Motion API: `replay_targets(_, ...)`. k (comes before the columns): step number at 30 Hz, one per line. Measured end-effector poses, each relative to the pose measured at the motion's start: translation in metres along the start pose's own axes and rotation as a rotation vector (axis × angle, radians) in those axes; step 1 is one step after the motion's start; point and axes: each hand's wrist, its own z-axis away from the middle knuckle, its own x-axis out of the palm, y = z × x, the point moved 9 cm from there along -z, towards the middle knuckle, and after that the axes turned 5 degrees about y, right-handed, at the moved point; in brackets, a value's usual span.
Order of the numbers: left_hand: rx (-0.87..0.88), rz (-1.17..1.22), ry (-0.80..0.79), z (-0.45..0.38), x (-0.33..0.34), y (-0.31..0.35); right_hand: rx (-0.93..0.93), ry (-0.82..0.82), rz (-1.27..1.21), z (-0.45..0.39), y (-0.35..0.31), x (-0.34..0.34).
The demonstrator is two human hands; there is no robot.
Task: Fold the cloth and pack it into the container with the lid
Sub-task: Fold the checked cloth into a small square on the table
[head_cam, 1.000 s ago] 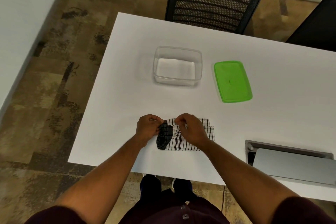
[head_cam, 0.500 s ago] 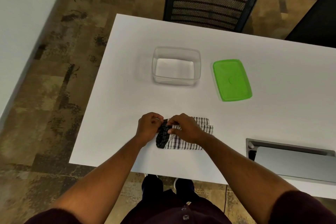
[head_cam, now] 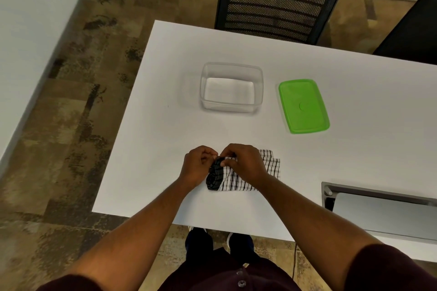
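Observation:
A black-and-white checked cloth (head_cam: 238,181) lies folded small on the white table (head_cam: 165,149) near its front edge. Its left end is a dark, bunched strip. My left hand (head_cam: 197,165) pinches that left end, and my right hand (head_cam: 246,163) grips the cloth's top edge right beside it, covering the middle. Farther back stands the clear plastic container (head_cam: 231,87), with nothing in it. The green lid (head_cam: 303,106) lies flat to its right.
A black mesh chair (head_cam: 276,0) stands behind the table and a second dark chair (head_cam: 411,30) at the far right. A grey cable hatch (head_cam: 383,210) is set into the table at the right front. Patterned floor lies to the left.
My right hand has slid left along the cloth's top edge until it meets my left hand. The dark left end has been gathered and bunched up more.

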Motion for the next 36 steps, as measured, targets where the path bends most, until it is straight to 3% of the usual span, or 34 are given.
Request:
replay_targets(7,-0.056,0.081,-0.046,0.004,0.005,-0.002,0.029,-0.017,0.025,-0.001,0.008,0.003)
replay_targets(11,0.059,-0.044,-0.077,0.005,0.007,0.006,0.035,-0.01,0.077,0.004,0.014,0.007)
replay_targets(14,0.107,-0.084,-0.049,0.003,0.005,0.012,0.012,-0.083,0.136,0.004,0.026,0.005)
replay_targets(19,0.162,-0.151,-0.08,0.003,0.003,0.014,0.065,-0.305,0.477,0.009,0.084,-0.024)
replay_targets(27,0.286,-0.402,-0.262,0.006,0.016,0.033,0.12,-0.433,0.65,0.015,0.109,-0.042)
replay_targets(30,0.294,-0.717,-0.365,0.005,0.023,0.039,0.075,-0.42,0.506,0.016,0.098,-0.053)
replay_targets(33,0.436,-0.989,-0.396,0.007,0.025,0.064,0.055,-0.382,0.337,0.011,0.083,-0.075)
replay_targets(36,0.591,-0.973,-0.225,0.006,0.013,0.105,-0.041,-0.131,0.292,-0.002,0.059,-0.112)
